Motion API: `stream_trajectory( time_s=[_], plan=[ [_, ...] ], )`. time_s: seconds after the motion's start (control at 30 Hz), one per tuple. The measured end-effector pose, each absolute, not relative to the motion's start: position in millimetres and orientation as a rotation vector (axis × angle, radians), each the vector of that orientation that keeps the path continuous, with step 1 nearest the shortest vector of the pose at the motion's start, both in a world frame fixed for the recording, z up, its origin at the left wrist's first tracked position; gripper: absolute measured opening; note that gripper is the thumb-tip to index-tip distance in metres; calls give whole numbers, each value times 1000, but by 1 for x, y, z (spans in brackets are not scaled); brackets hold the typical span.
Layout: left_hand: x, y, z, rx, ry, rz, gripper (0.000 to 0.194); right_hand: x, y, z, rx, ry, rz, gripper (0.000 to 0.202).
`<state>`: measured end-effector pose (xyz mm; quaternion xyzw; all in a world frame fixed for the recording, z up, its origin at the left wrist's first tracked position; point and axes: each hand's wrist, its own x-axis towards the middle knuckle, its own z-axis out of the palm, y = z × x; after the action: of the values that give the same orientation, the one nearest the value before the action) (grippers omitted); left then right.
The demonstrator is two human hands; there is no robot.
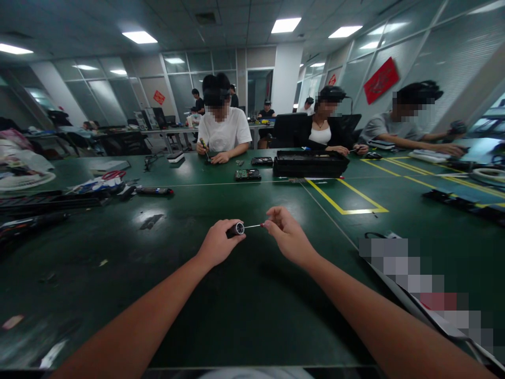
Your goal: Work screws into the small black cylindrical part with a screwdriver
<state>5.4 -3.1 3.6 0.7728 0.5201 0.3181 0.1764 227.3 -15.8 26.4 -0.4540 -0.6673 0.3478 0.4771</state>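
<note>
My left hand (216, 242) is closed around a black cylindrical tool (235, 230), whose round, pale-ringed end faces me. From that end a thin metal shaft (252, 226) runs right to a small red tip (262, 225); it looks like a screwdriver. At the red tip, the thumb and bent fingers of my right hand (290, 234) come together, with the other fingers curled loosely. Both hands are raised a little over the green tabletop (244, 305). The exact contact of the right fingertips is too small to make out clearly.
Across the table a person in white (224, 129) works near a circuit-board device (248, 174) and a long black case (310, 164). Two more people sit at right. Tools and cables (98, 184) lie at left; a pixelated flat item (418, 284) is beside my right forearm.
</note>
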Motion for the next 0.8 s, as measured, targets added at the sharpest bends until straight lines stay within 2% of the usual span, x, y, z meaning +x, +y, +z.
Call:
stream_trajectory(
  time_s=[0.07, 0.2, 0.3, 0.43, 0.63, 0.8],
  plan=[
    [8, -5, 5, 2203, 1472, 914, 33, 224, -14, 25, -1055, -1506, 939, 20],
    [15, -9, 10, 2304, 1391, 949, 33, 222, -5, 20, -999, -984, 1272, 30],
    [19, -11, 10, 2280, 1423, 885, 31, 225, 0, 18, -1037, -716, 1307, 29],
    [19, -9, 8, 2223, 1463, 790, 29, 227, 0, 18, -1023, -810, 1178, 25],
    [18, -10, 9, 2207, 1447, 831, 31, 221, -4, 15, -1046, -1110, 1061, 33],
    [18, -10, 9, 2199, 1444, 842, 32, 221, -6, 14, -1059, -1237, 991, 32]
  ],
)
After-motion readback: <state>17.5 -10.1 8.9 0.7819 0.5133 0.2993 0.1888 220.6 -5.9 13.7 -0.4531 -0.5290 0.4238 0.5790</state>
